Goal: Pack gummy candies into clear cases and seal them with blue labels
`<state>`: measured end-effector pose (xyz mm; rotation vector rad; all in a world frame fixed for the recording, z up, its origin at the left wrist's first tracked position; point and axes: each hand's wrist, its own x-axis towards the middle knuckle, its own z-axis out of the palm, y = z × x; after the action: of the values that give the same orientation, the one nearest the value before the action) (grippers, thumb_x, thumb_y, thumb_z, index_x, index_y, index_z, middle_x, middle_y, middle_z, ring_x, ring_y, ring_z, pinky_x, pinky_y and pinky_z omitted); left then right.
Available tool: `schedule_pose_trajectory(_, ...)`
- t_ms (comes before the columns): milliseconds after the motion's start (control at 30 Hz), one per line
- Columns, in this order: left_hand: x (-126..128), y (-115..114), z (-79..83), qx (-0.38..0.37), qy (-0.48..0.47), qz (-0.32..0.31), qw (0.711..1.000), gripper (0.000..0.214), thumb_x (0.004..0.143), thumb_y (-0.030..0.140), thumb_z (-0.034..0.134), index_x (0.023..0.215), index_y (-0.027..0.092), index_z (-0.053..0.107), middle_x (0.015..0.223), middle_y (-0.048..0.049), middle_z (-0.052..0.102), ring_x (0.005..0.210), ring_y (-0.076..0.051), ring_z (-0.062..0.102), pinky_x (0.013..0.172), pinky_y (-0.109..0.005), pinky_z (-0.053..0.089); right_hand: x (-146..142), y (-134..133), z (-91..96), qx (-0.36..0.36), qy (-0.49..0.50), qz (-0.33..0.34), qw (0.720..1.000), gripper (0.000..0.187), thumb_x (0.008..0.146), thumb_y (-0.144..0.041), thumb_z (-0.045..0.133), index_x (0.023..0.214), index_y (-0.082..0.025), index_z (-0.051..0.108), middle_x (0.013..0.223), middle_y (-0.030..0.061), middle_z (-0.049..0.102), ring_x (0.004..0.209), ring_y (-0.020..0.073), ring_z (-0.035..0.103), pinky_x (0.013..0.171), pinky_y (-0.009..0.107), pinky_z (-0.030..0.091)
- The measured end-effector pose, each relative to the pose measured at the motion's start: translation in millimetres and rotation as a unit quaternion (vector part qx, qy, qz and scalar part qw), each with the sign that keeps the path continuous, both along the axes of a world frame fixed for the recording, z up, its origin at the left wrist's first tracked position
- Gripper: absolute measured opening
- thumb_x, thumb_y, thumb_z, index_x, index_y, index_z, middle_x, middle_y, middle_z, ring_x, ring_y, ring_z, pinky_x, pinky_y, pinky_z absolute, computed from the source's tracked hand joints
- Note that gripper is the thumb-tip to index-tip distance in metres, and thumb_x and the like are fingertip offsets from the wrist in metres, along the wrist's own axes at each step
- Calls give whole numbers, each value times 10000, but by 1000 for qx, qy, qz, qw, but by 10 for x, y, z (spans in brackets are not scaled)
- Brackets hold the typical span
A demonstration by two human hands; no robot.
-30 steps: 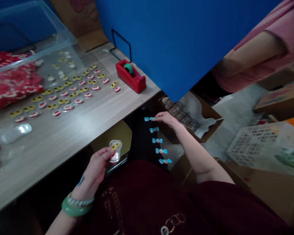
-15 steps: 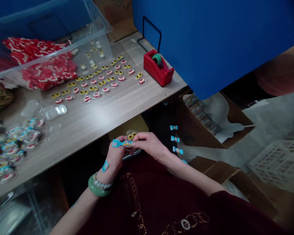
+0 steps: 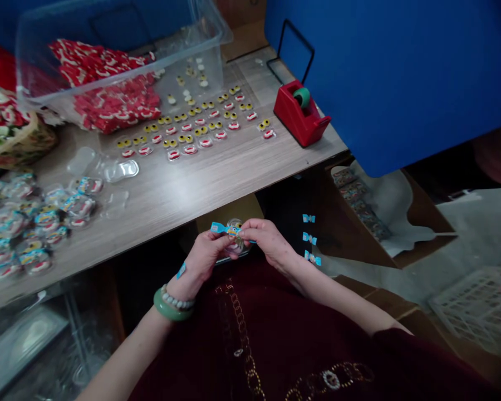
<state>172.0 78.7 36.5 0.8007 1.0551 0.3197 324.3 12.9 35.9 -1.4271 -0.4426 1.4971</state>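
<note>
My left hand (image 3: 203,260) pinches a small clear plastic case (image 3: 235,243) over my lap, just below the table's front edge. A blue bow-shaped sticker (image 3: 224,228) lies across the top of the case, and my right hand (image 3: 267,241) pinches its right end. Both hands meet at the case, fingers closed. Another blue sticker (image 3: 181,270) clings near my left wrist, above a green bangle (image 3: 170,309). Three more blue stickers (image 3: 309,238) hang in a column to the right of my hands.
On the wooden table (image 3: 217,178) lie rows of yellow and red small pieces (image 3: 192,129), a red tape dispenser (image 3: 303,114), a clear bin (image 3: 112,50) with red packets, empty clear shells (image 3: 119,169) and a heap of filled cases (image 3: 29,223). A blue panel (image 3: 401,72) stands right; boxes below.
My right hand pulled one blue sticker from the hanging strip and brought it left onto the clear case in my left hand. The view swung left, showing more of the table.
</note>
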Motion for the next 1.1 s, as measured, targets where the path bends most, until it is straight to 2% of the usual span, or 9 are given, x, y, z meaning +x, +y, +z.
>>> schedule_pose_trajectory(167,-6,19,3,-12,-37,-17,999,338,618,322,889,849,109,763,826,-135,769,721,-228,718,621,-307,581,44,34,-11,5,0,-14,1000,117,622,-291,676,608,-185,630,507,-37,556,533,104,463,608,271,375)
schedule_pose_trajectory(333,54,17,-14,-7,-35,7,999,360,587,329,908,821,107,749,783,-123,759,733,-245,723,593,-301,575,62,50,11,18,-16,-14,1000,105,630,-283,651,596,-191,615,515,-39,543,550,107,458,607,271,368)
schedule_pose_trajectory(500,84,19,-1,-6,-27,29,999,390,546,326,923,808,102,740,741,-97,746,659,-212,698,566,-300,579,33,45,50,36,-35,-28,998,104,633,-252,630,568,-191,577,525,-43,514,556,103,431,596,266,350)
schedule_pose_trajectory(700,128,-3,13,14,-8,49,999,370,558,361,908,751,109,718,680,-70,717,605,-183,665,565,-301,573,-15,43,-4,38,-125,-24,991,120,655,-239,607,556,-201,551,565,-40,500,596,120,426,576,267,319)
schedule_pose_trajectory(900,161,-41,-62,65,21,94,993,318,595,345,872,744,123,701,638,-31,683,559,-161,629,532,-288,553,-70,28,-21,13,-274,-1,962,159,728,-232,616,572,-220,585,631,-22,593,656,149,508,635,290,354)
schedule_pose_trajectory(1100,164,-56,-51,117,66,118,984,286,598,339,839,744,135,702,595,-24,675,526,-158,611,517,-281,533,-71,-33,-108,-11,-273,6,962,200,823,-319,617,652,-242,685,672,7,668,681,174,586,659,318,398)
